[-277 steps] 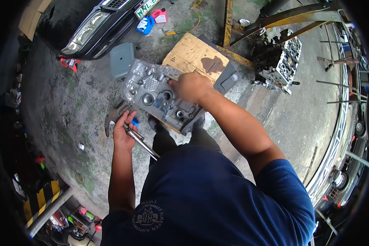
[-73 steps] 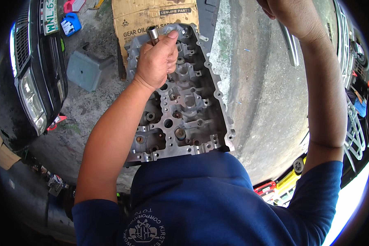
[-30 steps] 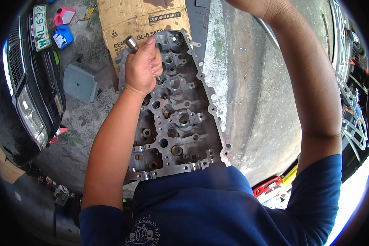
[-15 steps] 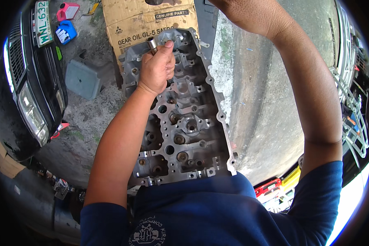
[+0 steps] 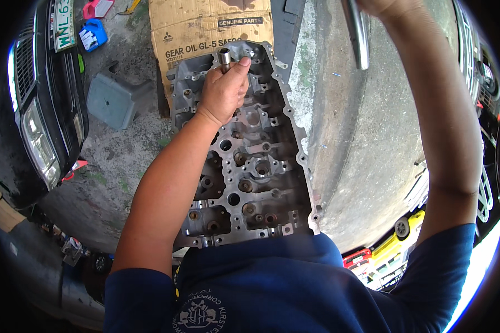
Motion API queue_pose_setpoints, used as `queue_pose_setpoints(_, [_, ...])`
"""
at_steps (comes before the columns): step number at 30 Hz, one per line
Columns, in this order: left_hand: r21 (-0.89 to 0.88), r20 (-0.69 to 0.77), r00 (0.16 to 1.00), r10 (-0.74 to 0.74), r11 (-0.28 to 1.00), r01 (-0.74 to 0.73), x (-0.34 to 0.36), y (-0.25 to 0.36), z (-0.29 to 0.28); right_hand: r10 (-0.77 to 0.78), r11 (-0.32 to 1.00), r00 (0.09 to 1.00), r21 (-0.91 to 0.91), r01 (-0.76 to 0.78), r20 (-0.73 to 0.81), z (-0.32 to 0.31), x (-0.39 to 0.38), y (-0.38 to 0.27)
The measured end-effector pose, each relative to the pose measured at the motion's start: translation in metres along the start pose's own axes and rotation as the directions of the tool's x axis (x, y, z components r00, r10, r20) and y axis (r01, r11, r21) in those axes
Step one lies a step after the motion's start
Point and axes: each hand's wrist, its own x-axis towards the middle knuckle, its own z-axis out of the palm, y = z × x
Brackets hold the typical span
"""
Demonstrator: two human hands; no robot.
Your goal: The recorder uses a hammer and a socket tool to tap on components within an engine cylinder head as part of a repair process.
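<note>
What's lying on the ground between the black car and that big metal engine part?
A grey box-like block sits on the concrete between the black car and the cylinder head, seen in the head view.

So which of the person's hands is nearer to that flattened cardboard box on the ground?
The left hand. It holds a small metal cylinder over the engine head's far end, right beside the cardboard box. The right hand is raised off to the right, gripping a metal bar.

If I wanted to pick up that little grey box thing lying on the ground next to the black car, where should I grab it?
Probably by its two long sides, reaching down from above. The grey box lies flat on the concrete floor with its broad top facing up, and there is bare ground all round it, between the black car and the cardboard. No handle shows.
</note>
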Motion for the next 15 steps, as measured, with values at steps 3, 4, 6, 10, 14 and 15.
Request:
queue_pose_setpoints(3, [0.025, -0.043, 0.999, -0.026, 0.999, 0.027, -0.003, 0.001, 0.002, 0.350, 0.429, 0.935, -0.897, -0.104, 0.059, 0.042, 0.024, 0.053])
queue_pose_setpoints(4, [0.040, -0.036, 0.999, -0.017, 0.999, 0.018, -0.005, -0.001, 0.005, 0.389, 0.481, 0.921, -0.859, -0.177, 0.028, 0.037, 0.023, 0.052])
queue_pose_setpoints(6, [-0.005, 0.005, 1.000, 0.001, 1.000, -0.001, -0.004, 0.003, 0.011, 0.430, 0.519, 0.903, -0.817, -0.253, -0.006, 0.027, 0.017, 0.056])
queue_pose_setpoints(10, [-0.107, 0.006, 0.993, 0.122, 0.987, -0.121, 0.018, 0.030, -0.004, 0.121, 0.815, 0.971, -0.538, -0.215, -0.205, 0.022, 0.004, 0.078])
queue_pose_setpoints(14, [-0.057, 0.021, 0.995, 0.095, 0.994, -0.094, 0.019, 0.025, -0.004, 0.095, 0.842, 0.959, -0.492, -0.221, -0.268, 0.022, -0.003, 0.087])
queue_pose_setpoints(15, [-0.057, 0.021, 0.995, 0.092, 0.994, -0.091, 0.016, 0.022, -0.003, 0.097, 0.842, 0.958, -0.491, -0.223, -0.269, 0.023, -0.005, 0.088])
